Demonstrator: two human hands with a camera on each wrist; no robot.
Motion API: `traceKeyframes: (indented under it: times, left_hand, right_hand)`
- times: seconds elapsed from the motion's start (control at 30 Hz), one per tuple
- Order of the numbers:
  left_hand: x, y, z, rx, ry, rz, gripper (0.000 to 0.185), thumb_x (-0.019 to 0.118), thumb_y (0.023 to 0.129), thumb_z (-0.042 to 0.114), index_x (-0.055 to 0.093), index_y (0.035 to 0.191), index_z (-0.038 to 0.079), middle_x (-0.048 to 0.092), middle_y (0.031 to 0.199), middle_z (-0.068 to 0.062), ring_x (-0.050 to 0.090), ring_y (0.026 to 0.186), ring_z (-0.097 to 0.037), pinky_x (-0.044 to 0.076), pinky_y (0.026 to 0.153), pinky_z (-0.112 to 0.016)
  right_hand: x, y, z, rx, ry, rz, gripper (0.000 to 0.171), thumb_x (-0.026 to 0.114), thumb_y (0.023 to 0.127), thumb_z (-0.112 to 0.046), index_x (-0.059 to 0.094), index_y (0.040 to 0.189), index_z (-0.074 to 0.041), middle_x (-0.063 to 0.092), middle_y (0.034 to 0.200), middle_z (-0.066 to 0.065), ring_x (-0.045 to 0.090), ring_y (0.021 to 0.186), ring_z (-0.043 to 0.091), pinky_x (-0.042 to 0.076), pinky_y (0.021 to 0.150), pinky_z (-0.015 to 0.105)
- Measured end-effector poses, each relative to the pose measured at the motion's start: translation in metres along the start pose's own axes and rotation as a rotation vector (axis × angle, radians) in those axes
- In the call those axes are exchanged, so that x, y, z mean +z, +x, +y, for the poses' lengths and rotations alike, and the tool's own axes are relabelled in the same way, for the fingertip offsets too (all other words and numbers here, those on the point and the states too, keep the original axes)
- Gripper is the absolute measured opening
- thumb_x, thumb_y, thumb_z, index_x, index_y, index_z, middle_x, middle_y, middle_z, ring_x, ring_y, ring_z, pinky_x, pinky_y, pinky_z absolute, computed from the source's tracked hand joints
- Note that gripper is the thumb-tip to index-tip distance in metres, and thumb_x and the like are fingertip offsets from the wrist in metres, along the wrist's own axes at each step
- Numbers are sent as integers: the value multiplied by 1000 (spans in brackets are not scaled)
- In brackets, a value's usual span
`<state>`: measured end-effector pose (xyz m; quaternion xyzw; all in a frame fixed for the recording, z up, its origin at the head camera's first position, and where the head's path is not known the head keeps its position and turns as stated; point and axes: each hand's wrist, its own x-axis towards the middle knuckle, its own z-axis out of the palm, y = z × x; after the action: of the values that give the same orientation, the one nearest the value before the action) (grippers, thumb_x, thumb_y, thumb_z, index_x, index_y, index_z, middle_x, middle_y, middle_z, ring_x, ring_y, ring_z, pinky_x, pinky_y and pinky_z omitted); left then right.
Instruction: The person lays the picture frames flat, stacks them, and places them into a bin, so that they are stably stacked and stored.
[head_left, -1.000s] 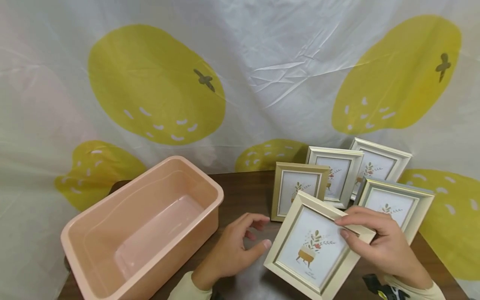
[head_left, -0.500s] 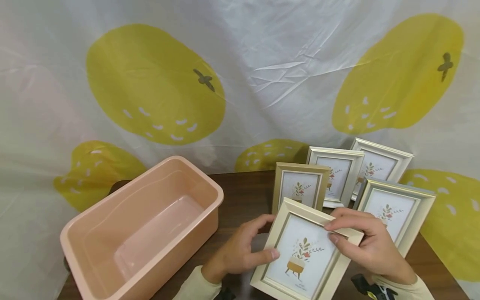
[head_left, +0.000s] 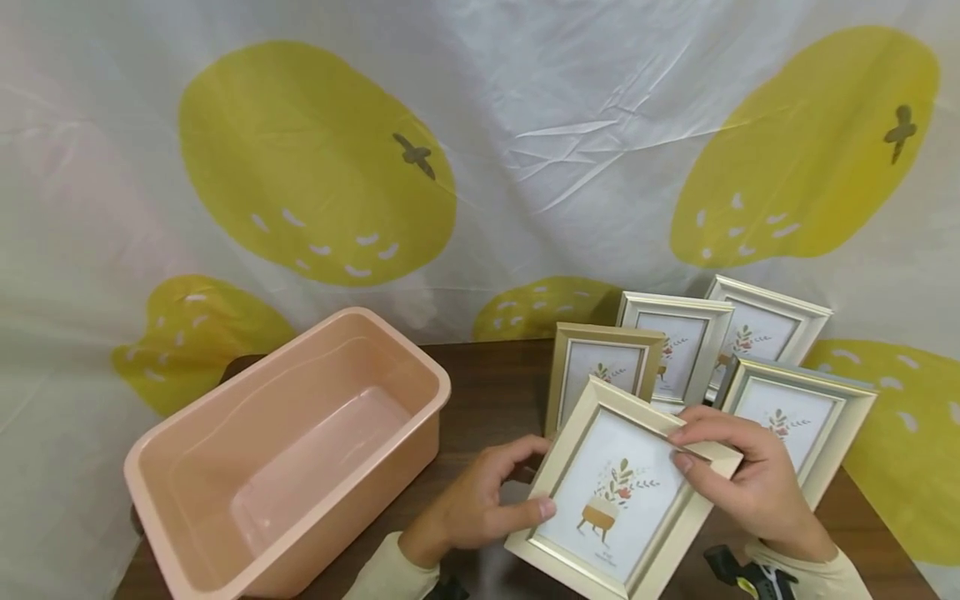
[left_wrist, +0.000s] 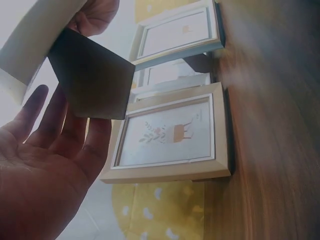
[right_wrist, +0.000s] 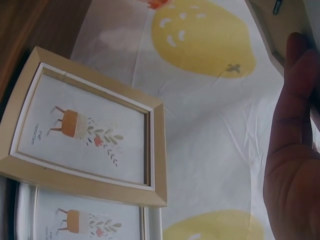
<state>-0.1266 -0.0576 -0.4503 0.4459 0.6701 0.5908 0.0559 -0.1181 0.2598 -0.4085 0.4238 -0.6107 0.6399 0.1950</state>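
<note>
Your right hand (head_left: 750, 479) grips the cream frame (head_left: 611, 500) near its upper-right corner; your left hand (head_left: 487, 500), loosely curved, holds its left edge — tilted, before the gold frame (head_left: 597, 360).

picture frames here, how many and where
5: cream frame between left hand and right hand; tan frame behind it; white frame behind that; second white frame farthest back; grey-edged frame behind right hand. More may be hidden.

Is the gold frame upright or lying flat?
Upright: in the left wrist view, the gold frame stands bottom edge down on the table.
</note>
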Motion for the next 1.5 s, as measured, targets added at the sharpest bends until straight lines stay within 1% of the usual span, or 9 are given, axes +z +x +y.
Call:
traceKeyframes:
  times: [0.2, 0.37, 0.53, 0.7, 0.87, 1.07, 1.13, 1.3, 1.5]
  left_hand:
    - [1, -5, 3, -28, -61, -11, 51, 68, 95, 9, 55, 144, 1, 71, 126, -21, 73, 106, -12, 63, 92, -33]
    - [5, -18, 3, -81, -141, 5, 61, 69, 95, 6, 47, 152, 2, 66, 132, -26, 72, 108, -13, 65, 87, -34]
    - [11, -36, 4, -182, -223, 60, 72, 72, 95, 5, 40, 158, 10, 63, 136, -26, 68, 113, -11, 64, 91, -32]
    - [16, -49, 4, -166, -258, 113, 70, 70, 97, -1, 38, 159, 9, 59, 139, -28, 67, 119, -15, 62, 95, -36]
    - [21, -57, 4, -217, -324, 218, 63, 69, 99, -2, 43, 155, 8, 57, 140, -28, 65, 123, -14, 62, 96, -33]
    - [19, -62, -6, -74, -403, 322, 55, 63, 95, -15, 44, 146, -12, 60, 139, -14, 65, 122, -12, 61, 95, -27]
    - [18, -64, -8, -59, -425, 348, 53, 61, 95, -17, 44, 145, -12, 61, 138, -8, 66, 119, -12, 62, 91, -27]
    - [17, -68, -7, -186, -441, 435, 49, 60, 100, -10, 47, 146, -2, 66, 129, -2, 69, 108, -10, 64, 85, -30]
    - [17, -68, -7, -380, -401, 643, 46, 68, 99, 0, 50, 142, -4, 72, 116, -2, 72, 98, -9, 63, 80, -28]
  right_hand:
    - [-5, -5, 2, 6, -7, 45, 40, 61, 69, 36, 70, 103, 17, 77, 113, 12, 69, 110, 18, 57, 92, 18]
    - [-7, -11, 5, 31, -25, 73, 43, 60, 70, 38, 71, 105, 16, 77, 113, 12, 69, 109, 18, 58, 86, 18]
    - [-8, -21, 8, 77, -45, 144, 44, 57, 68, 40, 70, 105, 18, 77, 113, 12, 71, 106, 16, 59, 82, 17]
    - [-6, -27, 13, 111, -69, 229, 43, 58, 69, 38, 70, 104, 18, 78, 113, 10, 72, 101, 13, 59, 77, 15]
    - [-2, -30, 15, 169, -107, 256, 43, 60, 70, 37, 71, 106, 16, 79, 110, 7, 74, 95, 9, 59, 71, 14]
    - [0, -38, 11, 248, -90, 143, 55, 61, 71, 38, 66, 121, 15, 75, 123, 8, 77, 85, 10, 61, 60, 22]
    - [0, -40, 11, 269, -49, 82, 59, 60, 72, 39, 62, 127, 16, 72, 129, 9, 77, 82, 13, 61, 56, 27]
    - [0, -45, 13, 262, 13, -56, 62, 55, 74, 40, 57, 133, 18, 67, 132, 13, 76, 82, 15, 60, 53, 29]
    - [3, -51, 13, 333, -119, -148, 55, 59, 84, 32, 61, 134, 10, 74, 105, 7, 71, 76, 9, 54, 54, 25]
